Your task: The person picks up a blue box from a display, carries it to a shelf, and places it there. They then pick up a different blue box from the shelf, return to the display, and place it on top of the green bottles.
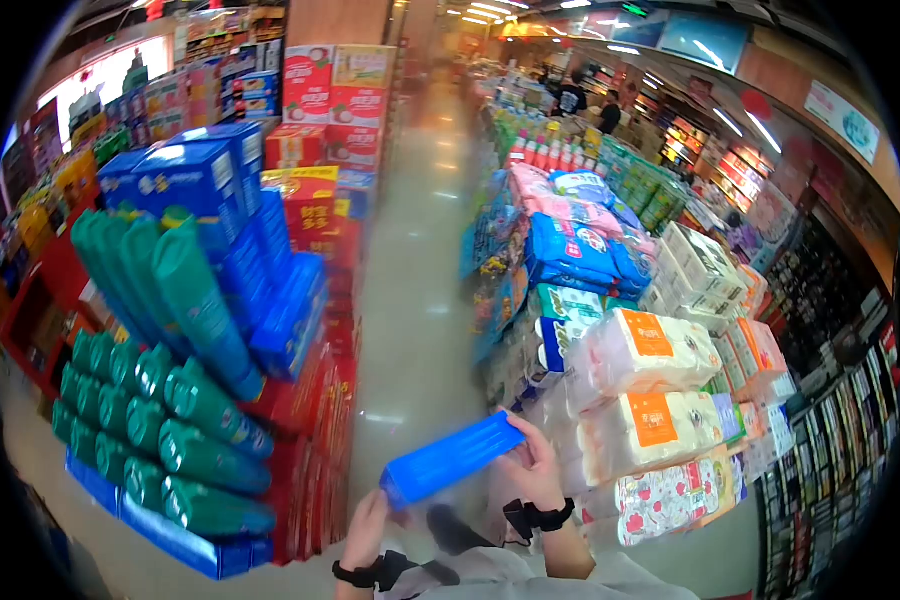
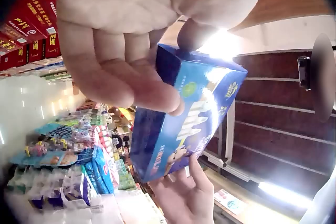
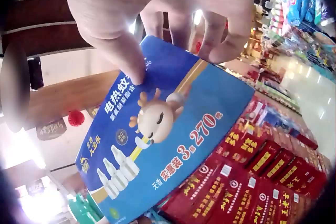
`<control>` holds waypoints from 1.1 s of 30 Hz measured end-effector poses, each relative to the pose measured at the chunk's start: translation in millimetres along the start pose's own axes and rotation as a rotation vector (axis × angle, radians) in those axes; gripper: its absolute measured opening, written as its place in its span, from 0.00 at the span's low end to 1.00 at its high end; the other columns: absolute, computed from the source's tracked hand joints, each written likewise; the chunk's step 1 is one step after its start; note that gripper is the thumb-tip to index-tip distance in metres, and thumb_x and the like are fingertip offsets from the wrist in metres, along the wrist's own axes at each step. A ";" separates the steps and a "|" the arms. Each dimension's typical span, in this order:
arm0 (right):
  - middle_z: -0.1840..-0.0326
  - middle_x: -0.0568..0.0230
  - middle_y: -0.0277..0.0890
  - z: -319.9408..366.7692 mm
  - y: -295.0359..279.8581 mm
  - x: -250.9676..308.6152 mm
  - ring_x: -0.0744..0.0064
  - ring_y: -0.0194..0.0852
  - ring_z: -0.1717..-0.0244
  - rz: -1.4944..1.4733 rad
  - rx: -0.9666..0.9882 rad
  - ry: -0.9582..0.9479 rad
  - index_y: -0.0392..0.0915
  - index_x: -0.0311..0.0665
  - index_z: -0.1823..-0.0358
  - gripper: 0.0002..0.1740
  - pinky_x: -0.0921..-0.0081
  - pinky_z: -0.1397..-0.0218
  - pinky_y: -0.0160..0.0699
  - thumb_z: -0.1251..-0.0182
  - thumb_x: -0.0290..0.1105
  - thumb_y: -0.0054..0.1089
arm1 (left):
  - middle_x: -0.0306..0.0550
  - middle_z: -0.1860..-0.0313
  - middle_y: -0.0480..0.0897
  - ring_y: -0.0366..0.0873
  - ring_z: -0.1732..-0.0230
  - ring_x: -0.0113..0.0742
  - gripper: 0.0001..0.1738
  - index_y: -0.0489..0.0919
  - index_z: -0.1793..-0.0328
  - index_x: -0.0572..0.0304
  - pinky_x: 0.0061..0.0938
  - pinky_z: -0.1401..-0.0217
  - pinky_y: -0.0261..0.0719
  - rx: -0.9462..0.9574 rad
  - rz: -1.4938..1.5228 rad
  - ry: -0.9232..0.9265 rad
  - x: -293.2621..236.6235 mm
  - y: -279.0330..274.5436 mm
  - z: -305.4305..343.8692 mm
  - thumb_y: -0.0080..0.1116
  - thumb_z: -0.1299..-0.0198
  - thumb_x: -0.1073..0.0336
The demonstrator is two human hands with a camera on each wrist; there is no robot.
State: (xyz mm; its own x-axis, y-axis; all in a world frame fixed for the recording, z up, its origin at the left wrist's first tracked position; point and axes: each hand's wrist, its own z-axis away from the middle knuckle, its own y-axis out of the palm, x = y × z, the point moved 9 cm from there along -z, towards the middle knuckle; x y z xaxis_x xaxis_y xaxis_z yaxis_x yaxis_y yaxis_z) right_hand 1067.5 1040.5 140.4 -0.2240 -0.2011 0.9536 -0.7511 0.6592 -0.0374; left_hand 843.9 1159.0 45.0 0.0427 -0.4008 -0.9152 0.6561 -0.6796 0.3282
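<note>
Fingers (image 2: 113,90) curled on both sides, and it's a two-handed grip on one box! Below runs the aisle (image 1: 410,270), pale and shiny, with goods banked along either side. Over on the left, red cartons (image 1: 315,450) rise in stacks, and beside them green bottles (image 1: 205,300), some leaning tall, others lying in rows. Blue boxes (image 1: 195,185) pile up just behind those. Across on the right, big tissue packs (image 1: 605,360) sit one above another, with blue bags (image 1: 570,250) heaped farther along. Now to the middle of the action: the box (image 1: 450,462) hangs over the aisle between the two displays, tilted, its right end higher. The left hand (image 1: 367,520) pinches its lower left end, fingers bent over the side; the right hand (image 1: 536,468) has the upper right end, thumb pressed on the printed face, other fingers behind. Both wrists wear black bands (image 1: 552,516). And close up on that printed face, a cartoon deer (image 3: 157,120) with its eyes shut, three little white bottles (image 3: 118,174) pictured near it.
</note>
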 end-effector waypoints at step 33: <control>0.26 0.49 0.60 -469.8 -30.4 -154.2 0.61 0.62 0.29 -0.052 0.169 -0.065 0.63 0.36 0.31 0.35 0.64 0.27 0.61 0.41 0.21 0.65 | 0.44 0.61 0.80 0.77 0.64 0.30 0.14 0.73 0.44 0.67 0.25 0.57 0.77 -0.084 -0.033 -0.017 -145.8 9.0 -420.1 0.42 0.27 0.66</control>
State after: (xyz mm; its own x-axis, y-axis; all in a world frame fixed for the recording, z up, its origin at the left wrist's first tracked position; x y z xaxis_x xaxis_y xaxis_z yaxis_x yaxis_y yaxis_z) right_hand 1416.7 1391.8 134.9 -0.2178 -0.2814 0.9346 -0.8549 0.5170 -0.0436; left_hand 1160.2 1469.5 83.1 0.0081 -0.3901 -0.9207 0.7181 -0.6385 0.2768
